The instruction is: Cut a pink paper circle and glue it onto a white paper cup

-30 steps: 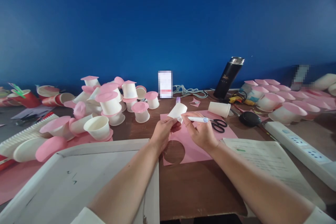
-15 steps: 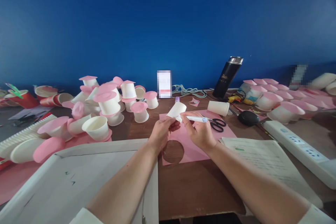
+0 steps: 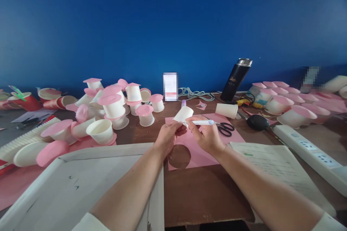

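Observation:
My left hand (image 3: 167, 136) is closed on a small white paper cup (image 3: 183, 113), which is tilted above the pink paper sheet (image 3: 202, 155). Between the fingers of my right hand (image 3: 208, 138) is a slim white pen (image 3: 204, 122). Its front end meets the cup near my left fingertips; the tip itself is hidden. The pink sheet has a round hole cut in it, showing the brown table (image 3: 214, 195). Black-handled scissors (image 3: 225, 129) lie on the sheet just right of my right hand. Another white paper cup (image 3: 226, 110) rests on its side behind them.
Paper cups with pink discs (image 3: 110, 104) crowd the left, with more (image 3: 280, 104) at right. A white board (image 3: 108, 180) and a notebook (image 3: 279, 177) flank my forearms. A phone (image 3: 170, 86), a black flask (image 3: 236, 80) and a power strip (image 3: 311, 155) stand or lie around.
The view has shifted very slightly, so everything sits a little further right. Both hands keep almost the same pose on the cup and pen.

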A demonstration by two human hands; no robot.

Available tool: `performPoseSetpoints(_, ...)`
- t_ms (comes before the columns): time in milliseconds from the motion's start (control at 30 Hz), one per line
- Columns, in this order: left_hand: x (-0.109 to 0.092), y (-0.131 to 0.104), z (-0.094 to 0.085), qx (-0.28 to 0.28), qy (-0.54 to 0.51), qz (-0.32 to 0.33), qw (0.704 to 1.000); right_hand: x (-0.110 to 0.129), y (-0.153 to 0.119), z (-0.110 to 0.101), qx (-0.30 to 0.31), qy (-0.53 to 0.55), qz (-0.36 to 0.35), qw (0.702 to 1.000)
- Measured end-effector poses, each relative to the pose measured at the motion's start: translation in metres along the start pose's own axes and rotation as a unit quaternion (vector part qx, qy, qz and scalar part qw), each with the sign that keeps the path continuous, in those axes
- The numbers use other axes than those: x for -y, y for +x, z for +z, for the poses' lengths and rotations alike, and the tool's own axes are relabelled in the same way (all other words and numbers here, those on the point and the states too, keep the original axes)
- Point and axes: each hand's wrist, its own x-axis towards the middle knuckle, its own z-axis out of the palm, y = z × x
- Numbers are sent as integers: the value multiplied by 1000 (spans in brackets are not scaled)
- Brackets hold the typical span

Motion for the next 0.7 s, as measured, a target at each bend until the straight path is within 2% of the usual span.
performPoseSetpoints(100,0,1,0,10,-24,-6,1000,2,-1,-1,8,19,-15,1000)
performPoseSetpoints(267,-3,0,1,-20,-80,-53,995,3,2,-4,-61,46,-11,997)
performPoseSetpoints(400,-3,0,0,-30,-109,-65,991,3,3,-5,-78,50,-21,996)
performPoseSetpoints(700,-5,0,2,-15,-94,-81,992,5,3,-3,-86,43,-26,995)
